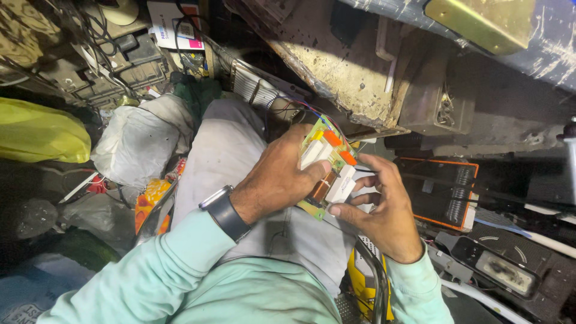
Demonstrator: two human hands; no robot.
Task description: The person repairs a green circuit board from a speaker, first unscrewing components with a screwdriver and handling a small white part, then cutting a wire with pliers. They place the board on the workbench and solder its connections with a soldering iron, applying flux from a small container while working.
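Note:
A small green circuit board (327, 162) with white blocks, orange capacitors and a copper coil is held over my lap in both hands. My left hand (277, 177) wraps its near side, with the thumb on the white blocks. Fingers of my right hand (384, 204) pinch a white block at the board's lower end. Thin red and blue wires (312, 111) run from the board's top toward a ribbed white part (252, 87). A dark watch (225, 210) sits on my left wrist.
A worn bench edge (336, 66) hangs above the board. An orange-framed black device (441, 192) lies at right, a yellow bag (36, 132) and white bag (138, 144) at left, a tangle of electronics (120, 54) upper left.

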